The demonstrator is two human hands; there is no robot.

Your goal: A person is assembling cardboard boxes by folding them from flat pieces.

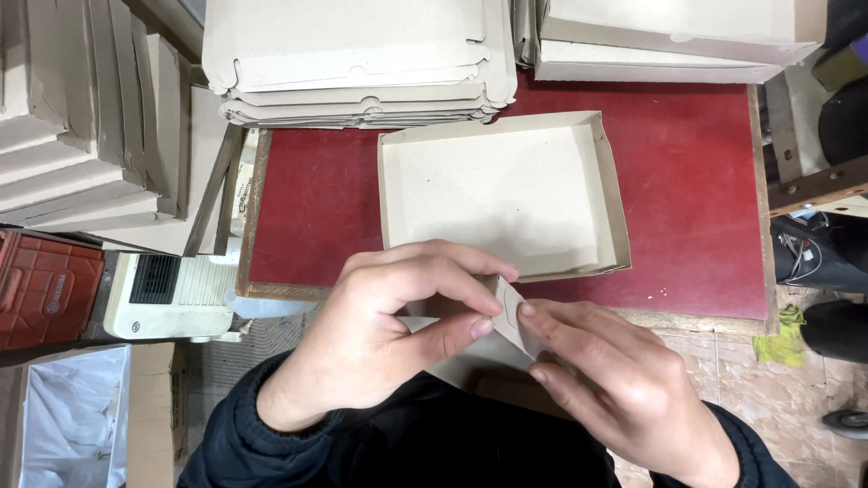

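A: Your left hand [389,316] and right hand [601,380] both have a pinching grip on the small flap [509,318] at the near corner of the cardboard tray [502,194]. The tray sits on the red desk [696,181], its near wall at the desk's front edge and the flap hanging out past it, over your lap.

B: What's the risk?

A: Mostly the flap itself. You're grasping it between fingertips from two sides; if one hand twists against the other, I'd expect thin board like this to crease off its fold line or tear at the corner.

B: And the tray?

A: Nothing pins it down. Pull toward yourself and it could slide off the front edge, since your hands are all on that one corner. The far right corner also looks a little splayed, so a tug might open that wall further.

B: Anything behind it?

A: The stack of flat blanks [357,63] sits just beyond the tray's far wall. Push forward and you may nudge it.
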